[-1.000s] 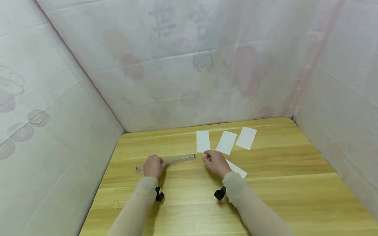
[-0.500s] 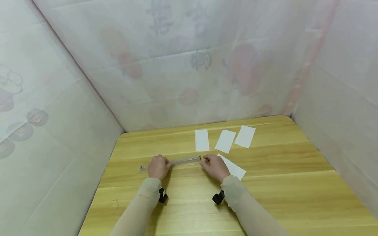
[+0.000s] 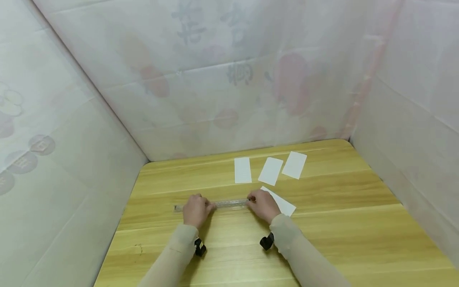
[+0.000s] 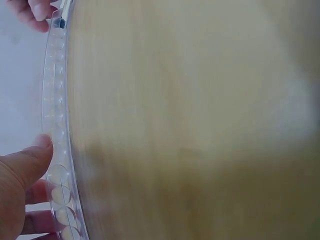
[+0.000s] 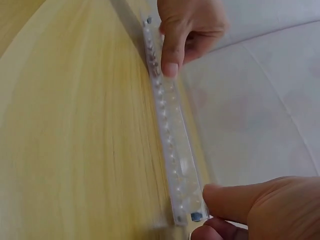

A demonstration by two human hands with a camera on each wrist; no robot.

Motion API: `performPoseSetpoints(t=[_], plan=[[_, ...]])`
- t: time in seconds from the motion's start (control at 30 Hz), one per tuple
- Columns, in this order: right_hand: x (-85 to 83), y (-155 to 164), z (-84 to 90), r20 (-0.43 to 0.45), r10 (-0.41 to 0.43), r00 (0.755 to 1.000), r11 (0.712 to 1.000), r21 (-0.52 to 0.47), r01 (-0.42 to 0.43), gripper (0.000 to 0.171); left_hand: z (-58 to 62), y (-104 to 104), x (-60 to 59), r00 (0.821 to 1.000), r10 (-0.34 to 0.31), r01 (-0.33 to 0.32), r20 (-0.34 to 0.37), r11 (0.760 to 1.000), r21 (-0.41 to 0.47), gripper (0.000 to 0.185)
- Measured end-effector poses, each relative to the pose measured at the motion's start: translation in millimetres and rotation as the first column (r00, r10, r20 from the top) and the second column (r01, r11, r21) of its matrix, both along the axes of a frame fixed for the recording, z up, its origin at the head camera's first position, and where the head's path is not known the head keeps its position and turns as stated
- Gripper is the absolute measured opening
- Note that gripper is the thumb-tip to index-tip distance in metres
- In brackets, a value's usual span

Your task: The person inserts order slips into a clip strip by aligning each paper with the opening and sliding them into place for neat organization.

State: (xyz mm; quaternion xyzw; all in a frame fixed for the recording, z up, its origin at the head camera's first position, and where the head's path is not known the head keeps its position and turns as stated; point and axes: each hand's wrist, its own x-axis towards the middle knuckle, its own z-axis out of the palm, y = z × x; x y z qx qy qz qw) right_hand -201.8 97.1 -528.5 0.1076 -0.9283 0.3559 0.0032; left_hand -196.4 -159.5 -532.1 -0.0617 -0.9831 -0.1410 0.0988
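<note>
On the wooden table (image 3: 340,223), we pinch the clear plastic ruler (image 3: 229,203) with left hand (image 3: 195,210) and right hand (image 3: 263,205); keep both grips level beside the paper slip (image 3: 285,205).

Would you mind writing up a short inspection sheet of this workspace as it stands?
Surface: wooden table, light grain.
Job's things: clear ruler held by both hands; whether it touches the table cannot be told.
Clutter: three white paper slips behind it; a fourth slip partly under the right hand.
Grippers: left hand pinches the ruler nearer its left end; right hand pinches its right end.
Cables: nothing seen; black wrist mounts only.
Surroundings: white printed sheeting on three sides.
</note>
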Motion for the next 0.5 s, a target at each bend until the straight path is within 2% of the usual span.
performPoseSetpoints(t=[0.1, 0.27, 0.5], plan=[[1.4, 4.4, 1.5, -0.019, 0.015, 1.000, 0.999, 0.029, -0.014, 0.005, 0.6, 1.9, 4.3, 1.000, -0.016, 0.016, -0.013, 1.000, 0.000, 0.031], [0.3, 9.9, -0.1, -0.018, 0.040, 0.999, 0.997, 0.074, -0.039, 0.006, 3.1, 5.0, 10.4, 0.999, -0.038, 0.038, -0.019, 0.999, 0.003, 0.031], [6.0, 13.3, -2.5, 0.001, 0.047, 0.999, 0.996, 0.077, -0.047, 0.007, 2.9, 6.4, 11.4, 0.999, -0.045, 0.045, -0.028, 0.999, -0.007, 0.031]])
